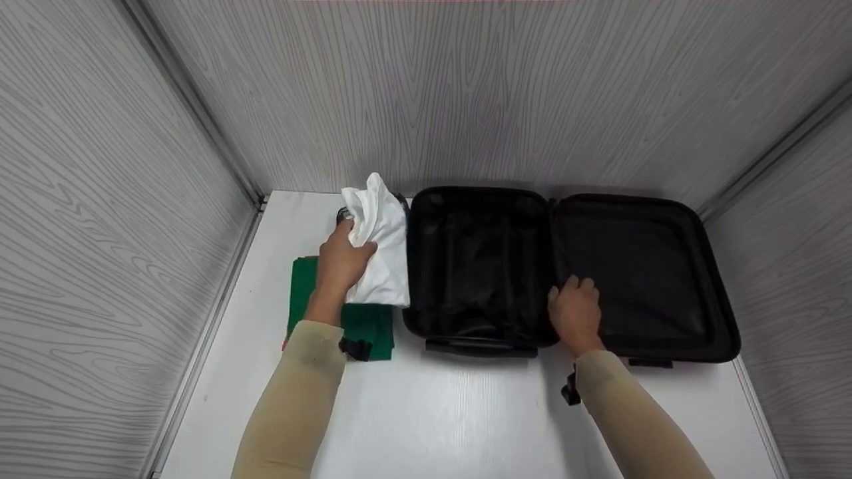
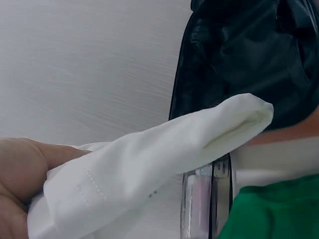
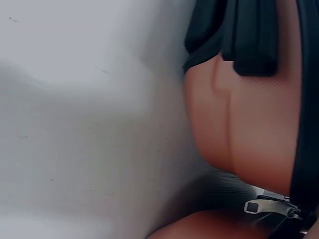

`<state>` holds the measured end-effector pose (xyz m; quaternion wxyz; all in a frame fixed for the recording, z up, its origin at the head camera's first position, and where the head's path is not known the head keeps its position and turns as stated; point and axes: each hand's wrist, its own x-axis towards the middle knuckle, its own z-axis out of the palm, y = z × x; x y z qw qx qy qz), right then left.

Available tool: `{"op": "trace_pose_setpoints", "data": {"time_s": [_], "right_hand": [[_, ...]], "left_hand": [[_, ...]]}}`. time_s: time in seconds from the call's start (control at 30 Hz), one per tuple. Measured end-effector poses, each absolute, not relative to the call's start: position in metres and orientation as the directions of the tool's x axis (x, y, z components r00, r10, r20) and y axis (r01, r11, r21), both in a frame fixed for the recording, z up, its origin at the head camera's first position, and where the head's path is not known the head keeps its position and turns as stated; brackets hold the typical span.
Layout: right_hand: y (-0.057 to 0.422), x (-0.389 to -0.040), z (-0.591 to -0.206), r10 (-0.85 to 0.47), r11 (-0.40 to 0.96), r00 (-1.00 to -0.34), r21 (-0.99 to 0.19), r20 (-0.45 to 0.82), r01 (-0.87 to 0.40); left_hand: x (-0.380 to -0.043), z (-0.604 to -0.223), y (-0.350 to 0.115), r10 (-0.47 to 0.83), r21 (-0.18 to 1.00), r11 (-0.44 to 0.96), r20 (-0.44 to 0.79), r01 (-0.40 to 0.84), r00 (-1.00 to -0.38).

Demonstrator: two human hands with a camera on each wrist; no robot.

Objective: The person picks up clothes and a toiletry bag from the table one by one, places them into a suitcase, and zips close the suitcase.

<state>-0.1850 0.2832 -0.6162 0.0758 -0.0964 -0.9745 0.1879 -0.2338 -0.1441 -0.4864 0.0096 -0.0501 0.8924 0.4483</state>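
Note:
My left hand (image 1: pixel 343 263) pinches a folded white garment (image 1: pixel 389 266) between thumb and fingers, just left of the open black-lined suitcase (image 1: pixel 479 266). In the left wrist view a stitched, tube-like end of the garment (image 2: pixel 149 154) sticks out past the thumb. At the hinge side, between the suitcase's two halves, rests my right hand (image 1: pixel 576 313), its fingers loosely bent over the edge of the lid half (image 1: pixel 639 266). The right wrist view catches the suitcase's orange outer shell (image 3: pixel 249 119) and a zipper pull (image 3: pixel 269 206).
Green folded cloth (image 1: pixel 369 332) lies on the white table (image 1: pixel 459 412) under my left forearm. A clear case (image 2: pixel 197 204) with a pinkish thing inside is beside it. Grey wood-grain walls (image 1: pixel 459 93) enclose the table at the back and both sides.

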Motion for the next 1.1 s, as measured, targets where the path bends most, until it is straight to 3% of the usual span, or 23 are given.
{"op": "trace_pose_setpoints", "data": {"time_s": [0.3, 0.73, 1.1], "right_hand": [[0.281, -0.182, -0.626, 0.210, 0.920, -0.955, -0.374, 0.211, 0.119], [0.282, -0.182, -0.625, 0.189, 0.918, -0.957, -0.386, 0.219, 0.093], [0.277, -0.180, -0.630, 0.205, 0.916, -0.956, -0.386, 0.212, 0.111]], "left_hand": [[-0.254, -0.487, -0.110, -0.010, 0.817, 0.576, -0.035, -0.035, -0.999], [-0.276, -0.518, -0.053, 0.072, 0.850, 0.526, -0.092, -0.041, -0.993], [-0.281, -0.548, -0.033, 0.140, 0.902, 0.425, -0.150, -0.077, -0.979]]}}
